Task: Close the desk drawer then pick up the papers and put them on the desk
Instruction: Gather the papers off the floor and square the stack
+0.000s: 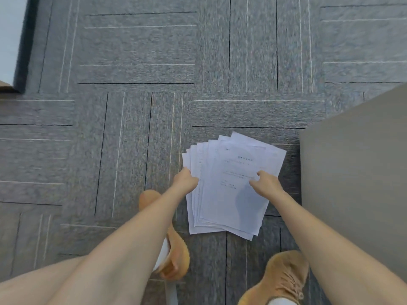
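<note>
Several white printed papers lie fanned out on the grey carpet, low and right of centre. My left hand grips the left edge of the fan, fingers curled around the sheets. My right hand pinches the top sheets on the right side. Both arms reach down from the bottom of the view. A grey flat surface, probably the desk or its drawer unit, fills the right side beside the papers; no drawer front shows.
My feet in tan shoes stand on the carpet just below the papers. A pale panel with a dark edge rises at the far left, with a brown corner below it.
</note>
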A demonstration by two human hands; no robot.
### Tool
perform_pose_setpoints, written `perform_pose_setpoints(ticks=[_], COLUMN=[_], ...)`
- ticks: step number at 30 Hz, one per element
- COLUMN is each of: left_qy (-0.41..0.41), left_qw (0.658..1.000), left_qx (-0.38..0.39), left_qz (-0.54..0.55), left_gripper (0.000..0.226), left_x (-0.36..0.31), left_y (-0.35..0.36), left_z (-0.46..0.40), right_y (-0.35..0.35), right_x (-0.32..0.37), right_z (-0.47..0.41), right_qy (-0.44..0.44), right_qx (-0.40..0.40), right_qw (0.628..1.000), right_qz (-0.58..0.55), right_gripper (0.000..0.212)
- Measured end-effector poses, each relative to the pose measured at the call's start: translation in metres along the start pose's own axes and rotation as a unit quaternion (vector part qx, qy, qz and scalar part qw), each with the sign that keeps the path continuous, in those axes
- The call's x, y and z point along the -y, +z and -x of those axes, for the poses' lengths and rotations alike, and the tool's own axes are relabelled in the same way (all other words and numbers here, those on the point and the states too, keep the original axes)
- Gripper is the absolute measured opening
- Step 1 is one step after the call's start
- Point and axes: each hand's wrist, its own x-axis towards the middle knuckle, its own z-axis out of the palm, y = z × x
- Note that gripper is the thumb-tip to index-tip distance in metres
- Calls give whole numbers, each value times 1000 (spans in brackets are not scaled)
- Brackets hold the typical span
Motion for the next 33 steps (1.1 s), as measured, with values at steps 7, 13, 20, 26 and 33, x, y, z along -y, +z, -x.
perform_pose_setpoints(ticks=[7, 13, 20, 26, 33], left_qy=[-82, -72, -7, 52, -98], left_qw=[995, 995, 998, 993, 980], left_qx=[-39, -68, -58, -78, -106], left_qz=[42, 3, 10, 71, 140], left_gripper=[68, 70, 54, 47, 62], left_x=[19, 20, 10, 0, 0], left_y=[30, 46, 54, 64, 71], left_z=[-37, -47, -51, -56, -50], right_y=[27, 48, 56, 55, 63], right_x=[-16, -16, -10, -17, -27], right_z=[-36, -41, -38, -36, -36], right_qy=[87, 70, 21, -28, 96], right_qx=[-44, -74, -72, -85, -185], right_qw=[995, 995, 997, 994, 973], right_qz=[-37, -21, -34, -63, -99], right_gripper=[76, 88, 89, 83, 63])
